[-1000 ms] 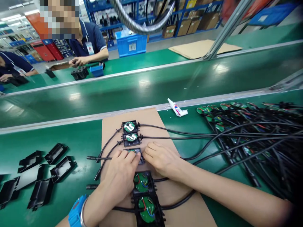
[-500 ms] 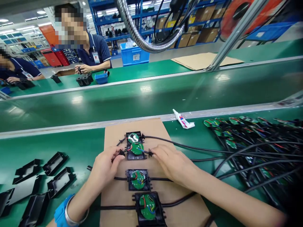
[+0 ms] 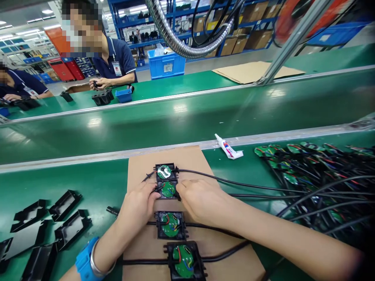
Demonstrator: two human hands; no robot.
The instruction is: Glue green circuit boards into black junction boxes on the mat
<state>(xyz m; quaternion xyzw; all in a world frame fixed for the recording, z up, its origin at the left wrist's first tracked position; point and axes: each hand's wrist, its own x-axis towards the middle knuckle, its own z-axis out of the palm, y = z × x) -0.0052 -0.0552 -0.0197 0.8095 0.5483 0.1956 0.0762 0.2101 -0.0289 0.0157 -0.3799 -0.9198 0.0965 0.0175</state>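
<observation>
Several black junction boxes with round green circuit boards and black cables lie in a column on a brown cardboard sheet (image 3: 140,168). My left hand (image 3: 140,205) and my right hand (image 3: 202,201) press from either side on the second box (image 3: 168,189), fingers curled on its edges and cable ends. The top box (image 3: 164,171) touches it from behind. Two more boxes (image 3: 170,225) (image 3: 183,260) lie nearer me. A blue watch and a bracelet are on my left wrist.
Black plastic covers (image 3: 47,226) lie at the left on the green bench. A heap of cabled green boards (image 3: 316,179) fills the right. A white glue tube (image 3: 228,148) lies by the conveyor rail. Across the belt, two people work with black parts.
My hands left the third box, moved up to the second one and closed in on its sides, pushing it against the top box. The view shifted slightly.
</observation>
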